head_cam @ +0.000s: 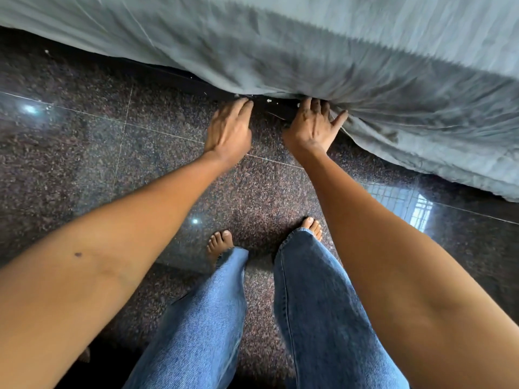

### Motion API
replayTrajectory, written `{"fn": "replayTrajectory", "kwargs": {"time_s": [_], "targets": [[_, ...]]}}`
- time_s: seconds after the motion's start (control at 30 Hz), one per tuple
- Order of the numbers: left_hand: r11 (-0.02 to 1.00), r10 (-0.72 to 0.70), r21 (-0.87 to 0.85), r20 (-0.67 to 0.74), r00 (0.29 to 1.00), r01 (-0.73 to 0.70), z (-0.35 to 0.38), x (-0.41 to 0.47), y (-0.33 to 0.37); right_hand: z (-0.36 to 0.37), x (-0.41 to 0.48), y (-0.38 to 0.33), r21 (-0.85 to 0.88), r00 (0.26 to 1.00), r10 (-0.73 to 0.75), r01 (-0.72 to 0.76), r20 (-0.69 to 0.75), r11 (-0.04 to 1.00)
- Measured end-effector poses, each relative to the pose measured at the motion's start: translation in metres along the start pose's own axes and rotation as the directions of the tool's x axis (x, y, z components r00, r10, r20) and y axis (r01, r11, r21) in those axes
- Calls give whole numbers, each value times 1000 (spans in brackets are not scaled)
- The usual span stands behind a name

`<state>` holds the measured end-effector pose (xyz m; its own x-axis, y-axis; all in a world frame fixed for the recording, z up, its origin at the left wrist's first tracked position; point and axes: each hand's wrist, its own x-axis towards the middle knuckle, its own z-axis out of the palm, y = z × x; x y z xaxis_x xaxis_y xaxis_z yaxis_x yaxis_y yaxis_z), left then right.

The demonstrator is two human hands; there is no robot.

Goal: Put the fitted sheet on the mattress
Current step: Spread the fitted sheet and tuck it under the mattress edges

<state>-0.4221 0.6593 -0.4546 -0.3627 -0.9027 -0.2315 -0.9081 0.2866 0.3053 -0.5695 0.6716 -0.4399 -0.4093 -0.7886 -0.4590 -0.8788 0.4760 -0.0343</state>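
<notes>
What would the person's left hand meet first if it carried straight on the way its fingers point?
Most likely the hanging lower edge of the grey-green fabric fitted sheet, just beyond the fingers of the left hand; depth is unclear, so it might slip underneath instead.

Brightness: moderate, soft daylight; skin and denim read clearly, while the dark granite floor (84, 153) stays dim.
Light source: a barred window's reflection (420, 210) glows on the polished floor at the right edge.
Glare: two small bright spots, one at middle left, one near centre.
Shadows: black band under the fitted sheet (365, 66) hem, upper centre; grey shading in its folds.
Blur: motion streaks smear the sheet across the top; left hand (229, 130) and right hand (310, 130) are slightly soft.
Sharpest: jeans (317, 304) weave, lower centre.
Distortion: wide-angle stretch; forearms (98, 248) swell toward the lower corners, and tile joints (123, 127) bend.
</notes>
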Motion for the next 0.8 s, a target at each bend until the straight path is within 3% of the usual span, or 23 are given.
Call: {"fn": "replayTrajectory", "kwargs": {"time_s": [0.07, 0.2, 0.53, 0.7, 0.8], "targets": [[999, -10, 35, 50, 999, 9, -5, 4, -5, 1, -1, 0, -24, 1000, -3, 3, 10, 1000], [986, 52, 159, 5, 999, -52, -14, 7, -10, 5, -6, 4, -106, 998, -58, 57, -9, 993], [969, 75, 224, 112, 991, -99, -15, 20, -20, 12, -9, 13, -81, 996, -92, 91, -5, 993], [968, -4, 249, 184, 983, -43, -13, 24, -16, 14, -4, 12, 21, 990, -113, 115, -82, 993], [975, -149, 198, 257, 955, 99, -13, 39, 1, 17, -1, 22, 92, 978, -166, 178, -124, 980]]}}
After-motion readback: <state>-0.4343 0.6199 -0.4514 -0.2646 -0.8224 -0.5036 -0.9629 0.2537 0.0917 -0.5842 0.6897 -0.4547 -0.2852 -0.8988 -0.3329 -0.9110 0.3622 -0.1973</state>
